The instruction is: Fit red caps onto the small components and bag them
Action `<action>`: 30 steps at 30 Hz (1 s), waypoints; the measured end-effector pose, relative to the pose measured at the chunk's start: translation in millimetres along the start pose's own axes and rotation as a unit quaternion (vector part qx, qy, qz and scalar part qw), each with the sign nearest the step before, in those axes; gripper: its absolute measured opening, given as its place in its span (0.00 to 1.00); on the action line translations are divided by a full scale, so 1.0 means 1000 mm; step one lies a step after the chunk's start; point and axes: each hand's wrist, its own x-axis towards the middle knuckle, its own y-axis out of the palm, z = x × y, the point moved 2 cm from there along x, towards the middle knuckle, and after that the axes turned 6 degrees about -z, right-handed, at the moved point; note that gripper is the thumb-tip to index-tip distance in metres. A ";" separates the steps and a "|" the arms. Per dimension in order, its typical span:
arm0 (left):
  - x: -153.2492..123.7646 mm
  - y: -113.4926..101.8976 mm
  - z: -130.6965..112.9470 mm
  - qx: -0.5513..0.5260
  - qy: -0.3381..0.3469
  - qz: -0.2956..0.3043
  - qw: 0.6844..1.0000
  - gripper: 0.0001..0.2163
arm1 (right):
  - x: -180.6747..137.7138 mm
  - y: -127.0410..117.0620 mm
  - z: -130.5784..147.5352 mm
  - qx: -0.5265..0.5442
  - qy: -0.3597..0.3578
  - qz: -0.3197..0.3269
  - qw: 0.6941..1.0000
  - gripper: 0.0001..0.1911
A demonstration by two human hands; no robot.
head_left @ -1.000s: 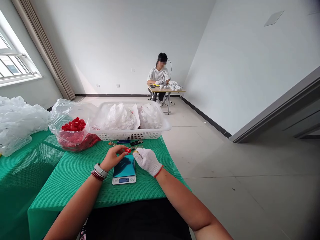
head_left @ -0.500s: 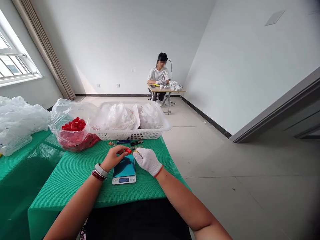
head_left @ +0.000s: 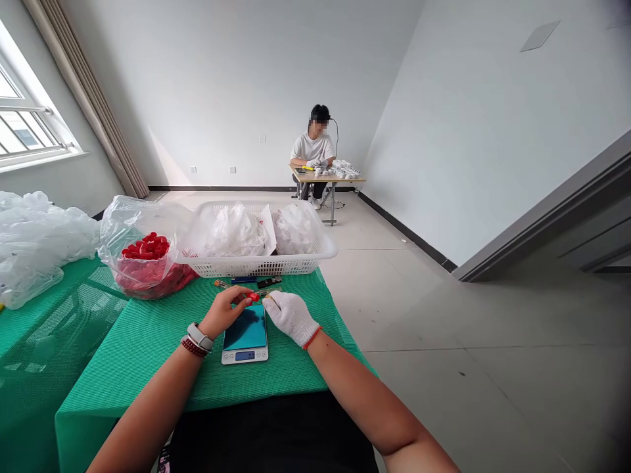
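On the green worktop (head_left: 148, 341), crumpled clear bags (head_left: 34, 236) are heaped at the far left. A bag of red caps (head_left: 145, 259) is set at 10 o'clock from the hands. The left hand (head_left: 224, 314) is held over the top edge of the scale (head_left: 245, 336), and a red cap (head_left: 253, 297) is pinched between its fingers. A white basket (head_left: 261, 266) of bagged parts is seen at 12 o'clock. The gloved right hand (head_left: 290, 316) is held just beside the cap, at its 3 o'clock, with fingers curled. Whether anything is gripped there cannot be told. A seated person (head_left: 313, 148) is seen at a far desk (head_left: 328, 177).
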 end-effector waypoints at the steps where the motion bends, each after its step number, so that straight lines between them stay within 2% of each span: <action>1: 0.000 0.000 -0.001 0.000 0.005 0.005 1.000 0.12 | 0.000 0.000 -0.001 0.000 0.007 -0.006 1.000 0.20; 4: 0.000 0.000 -0.002 0.006 0.013 0.015 1.000 0.11 | -0.001 -0.002 -0.002 0.020 0.010 -0.018 1.000 0.20; 9: -0.001 0.000 0.000 -0.009 -0.004 0.008 1.000 0.11 | -0.001 -0.004 0.002 0.060 -0.008 0.014 0.998 0.21; 13: -0.001 0.000 0.000 -0.017 -0.017 -0.002 1.000 0.12 | 0.000 -0.005 0.001 0.053 0.004 0.008 0.999 0.21; 19: 0.000 0.000 -0.003 -0.003 0.019 0.023 1.000 0.11 | 0.001 -0.008 0.000 0.054 0.005 0.005 0.999 0.22; 26: -0.001 0.000 0.000 -0.027 -0.023 -0.003 0.999 0.12 | 0.000 -0.005 0.001 0.054 -0.002 0.014 0.998 0.21; 30: -0.001 0.001 -0.001 -0.030 -0.015 0.015 0.999 0.12 | 0.001 -0.005 0.000 0.047 0.010 0.005 0.999 0.22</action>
